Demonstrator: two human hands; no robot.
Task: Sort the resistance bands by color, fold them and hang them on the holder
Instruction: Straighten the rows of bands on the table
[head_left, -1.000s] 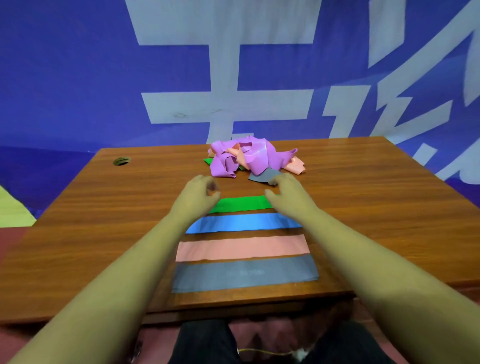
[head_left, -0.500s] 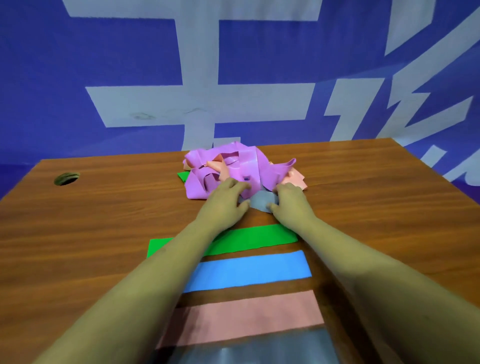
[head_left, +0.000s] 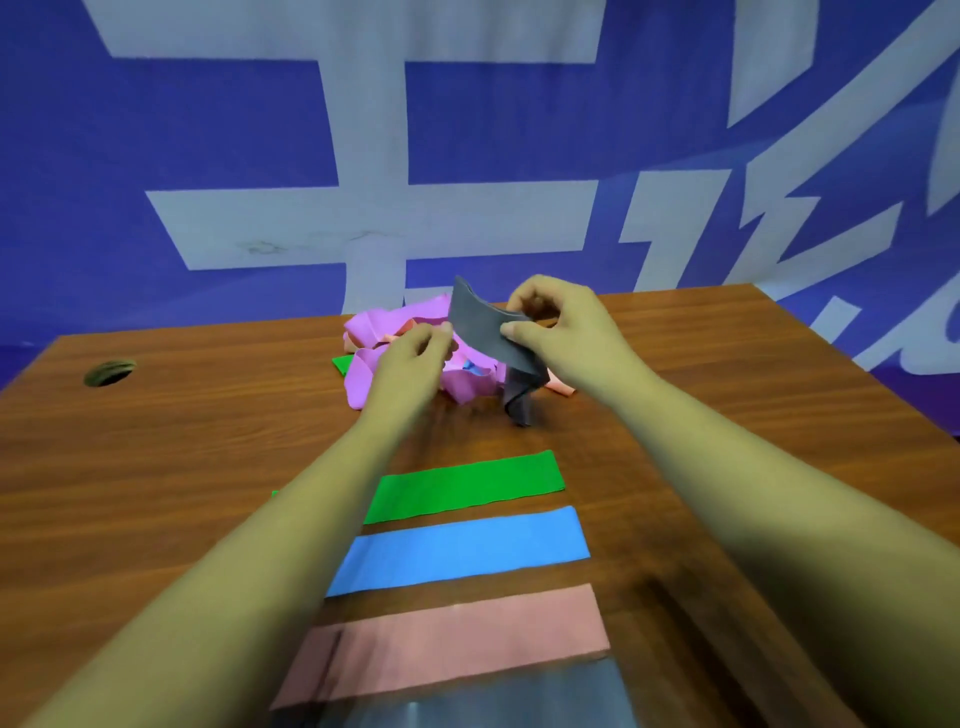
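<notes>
Head: grey band (head_left: 479, 328) pinched btwn both hands (head_left: 415, 358) (head_left: 566, 332).

Only bare parts of the person are being shown: the left hand (head_left: 410, 358) and the right hand (head_left: 561, 327), each being followed by an uncovered forearm; the left forearm (head_left: 249, 571) and the right forearm (head_left: 753, 493) are being seen bare from the wrist to the lower edge of the view; both are being stretched wider toward the lower corners by the wide lens; knuckles and finger joints are being made out on the right hand; the left hand is being softened by slight blur.
</notes>
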